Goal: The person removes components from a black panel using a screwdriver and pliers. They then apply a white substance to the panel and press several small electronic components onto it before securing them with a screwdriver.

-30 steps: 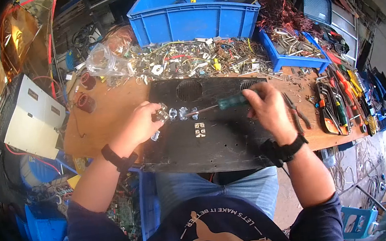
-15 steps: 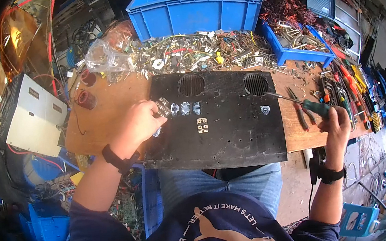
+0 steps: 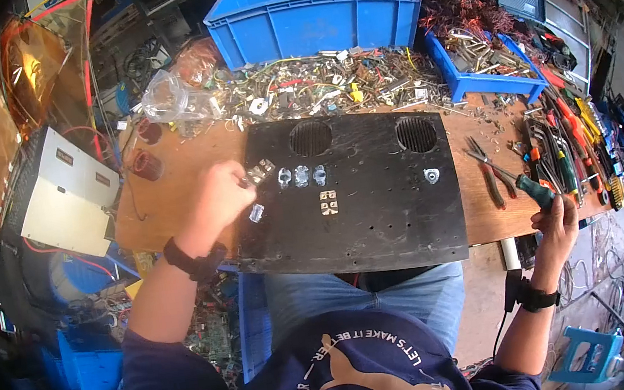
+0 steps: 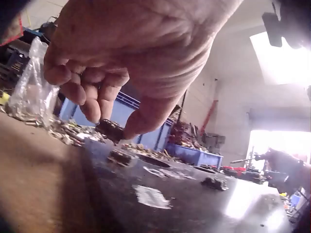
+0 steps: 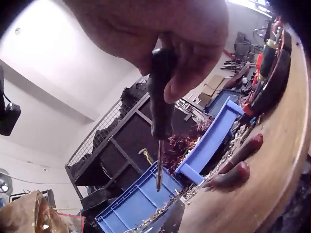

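Observation:
My left hand (image 3: 220,196) is at the left edge of a black panel (image 3: 396,243). Its thumb and fingers pinch a small dark metal block (image 4: 111,130); a similar block (image 4: 120,158) lies just below on the panel. My right hand (image 3: 556,226) grips a green-handled screwdriver (image 3: 536,192) off the panel's right side, its shaft pointing away over a pair of pliers (image 3: 491,181). On the panel are shiny silvery patches (image 3: 302,177), a pale metal block (image 3: 329,202) and a round silvery spot (image 3: 431,175).
Behind the panel, a heap of metal scraps (image 3: 300,95) spreads in front of a large blue bin (image 3: 319,30). A smaller blue tray (image 3: 489,83) holds metal pieces at right. Several hand tools (image 3: 567,148) line the right edge; a white box (image 3: 70,193) stands left.
My right hand has carried the screwdriver from over the panel to its right side, beside the tools. My left hand has shifted slightly left, still pinching the block.

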### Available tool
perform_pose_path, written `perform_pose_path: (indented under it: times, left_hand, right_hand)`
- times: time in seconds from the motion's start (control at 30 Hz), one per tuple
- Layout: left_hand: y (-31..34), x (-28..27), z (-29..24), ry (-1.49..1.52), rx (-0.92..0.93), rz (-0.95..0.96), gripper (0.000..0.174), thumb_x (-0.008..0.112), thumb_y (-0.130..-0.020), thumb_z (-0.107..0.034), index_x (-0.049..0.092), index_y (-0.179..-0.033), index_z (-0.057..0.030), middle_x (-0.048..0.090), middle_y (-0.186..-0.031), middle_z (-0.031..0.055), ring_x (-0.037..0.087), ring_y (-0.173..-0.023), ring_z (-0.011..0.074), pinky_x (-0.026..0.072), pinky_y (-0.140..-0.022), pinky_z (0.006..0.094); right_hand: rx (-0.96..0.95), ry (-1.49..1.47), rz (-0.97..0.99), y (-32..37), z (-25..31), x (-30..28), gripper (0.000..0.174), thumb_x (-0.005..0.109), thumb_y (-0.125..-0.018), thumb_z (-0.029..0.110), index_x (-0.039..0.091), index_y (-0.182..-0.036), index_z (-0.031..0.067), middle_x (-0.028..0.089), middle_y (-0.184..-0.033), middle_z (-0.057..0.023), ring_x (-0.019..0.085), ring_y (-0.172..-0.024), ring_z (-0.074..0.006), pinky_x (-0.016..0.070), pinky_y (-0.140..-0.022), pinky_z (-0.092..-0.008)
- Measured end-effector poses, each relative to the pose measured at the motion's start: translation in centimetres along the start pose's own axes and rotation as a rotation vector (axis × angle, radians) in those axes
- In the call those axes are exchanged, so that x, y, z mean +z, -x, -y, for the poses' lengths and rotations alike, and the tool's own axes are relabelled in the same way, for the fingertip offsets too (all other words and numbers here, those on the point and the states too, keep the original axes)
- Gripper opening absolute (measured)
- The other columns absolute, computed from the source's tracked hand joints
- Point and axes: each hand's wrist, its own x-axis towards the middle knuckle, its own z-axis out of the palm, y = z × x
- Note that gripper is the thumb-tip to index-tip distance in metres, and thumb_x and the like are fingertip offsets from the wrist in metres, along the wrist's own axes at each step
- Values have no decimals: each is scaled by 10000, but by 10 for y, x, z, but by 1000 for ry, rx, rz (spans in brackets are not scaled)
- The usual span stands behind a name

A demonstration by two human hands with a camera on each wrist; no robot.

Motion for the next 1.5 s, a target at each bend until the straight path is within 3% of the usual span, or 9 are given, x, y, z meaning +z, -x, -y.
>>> perform_pose_path:
  times: [0.17, 0.27, 0.43, 0.47, 0.53, 0.67, 0.9, 1.07, 1.5]
  left_hand:
    - [-10, -20, 79, -99, 91, -175, 176, 665, -690, -143, 569, -642, -3, 535, -606, 188, 497, -544, 317, 381, -530, 437]
    - [-10, -34, 109, -262, -75, -122, 177, 668, -700, -160, 614, -674, 6, 604, -648, 189, 572, -589, 331, 427, -559, 433]
    - [-6, -46, 124, -376, -103, -83, 211, 669, -699, -209, 650, -721, 0, 635, -710, 204, 617, -657, 361, 469, -602, 445]
    - [-4, -47, 113, -383, -65, -95, 233, 666, -707, -238, 656, -715, -6, 635, -723, 210, 618, -669, 381, 470, -605, 469]
    - [-3, -47, 105, -412, -211, -108, 201, 682, -690, -229, 676, -748, -37, 659, -766, 192, 643, -729, 352, 494, -643, 438]
    - [-5, -38, 128, -382, -155, -108, 193, 694, -705, -220, 671, -742, -31, 650, -767, 200, 629, -736, 374, 488, -643, 445]
    - [-8, -37, 74, -162, -54, -151, 289, 714, -748, -195, 672, -969, -14, 668, -897, 206, 645, -836, 358, 515, -755, 411]
    - [-20, 1, 36, -5, 132, 25, 327, 726, -749, -209, 670, -982, 13, 661, -917, 192, 622, -937, 336, 495, -821, 400]
    - [-28, 19, -1, -108, 28, 129, 224, 694, -770, -153, 694, -928, 6, 661, -941, 188, 627, -826, 310, 502, -746, 377]
  right_hand:
    - [59, 124, -111, -13, 0, -6, 267, 571, -950, 246, 556, -1018, -12, 596, -721, -85, 590, -518, -141, 486, -458, -259]
    - [70, 53, -67, -25, 2, -6, 230, 594, -942, 214, 548, -947, -11, 572, -690, -67, 581, -487, -132, 446, -420, -236]
    - [-264, 329, -101, -64, -17, 5, 221, 644, -914, 215, 565, -959, 13, 582, -702, -53, 548, -491, -88, 427, -414, -229]
    - [-128, 334, -44, -65, -9, 13, 243, 662, -898, 218, 577, -970, 2, 623, -762, -89, 599, -573, -143, 477, -506, -282]
    - [-334, 707, 37, -67, -9, 22, 301, 690, -853, 221, 583, -1028, 1, 669, -897, -170, 640, -830, -330, 492, -750, -399]
    - [-295, 1037, 190, -62, -20, 27, 327, 646, -860, 275, 547, -1079, 54, 658, -929, -208, 627, -870, -404, 495, -716, -457]
    - [-326, 1162, 273, -51, -33, 22, 283, 653, -833, 224, 558, -1047, 66, 616, -1028, -161, 599, -949, -366, 484, -774, -439]
    - [-429, 993, 201, -31, -29, 7, 208, 641, -833, 122, 575, -1000, 17, 602, -948, -138, 605, -840, -304, 486, -738, -388]
    - [-185, 753, 115, 18, -26, -32, 193, 646, -852, 94, 589, -1003, -11, 611, -909, -117, 578, -682, -200, 468, -652, -326]
